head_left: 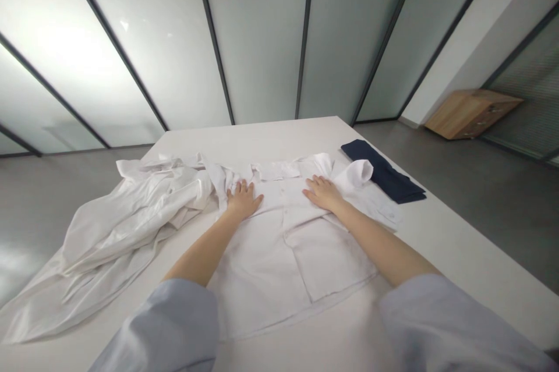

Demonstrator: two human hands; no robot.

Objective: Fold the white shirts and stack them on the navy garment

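Observation:
A white button-front shirt (271,267) lies spread on the white table, its collar (277,170) at the far end and its hem towards me. My left hand (243,199) rests on the shirt's upper left part, fingers spread. On the upper right part lies my right hand (323,192), flat with its fingers apart. Neither hand grips the cloth. Just beyond my right hand a sleeve or cuff (360,172) stands up in a fold. Some creases run across the shirt's front below the right hand.
To the left, a heap of crumpled white cloth (131,226) reaches the table's edge. A folded navy cloth (382,171) lies at the right edge of the table (463,250). Beyond are frosted glass panels (257,34) and a wooden cabinet (471,111) on the floor.

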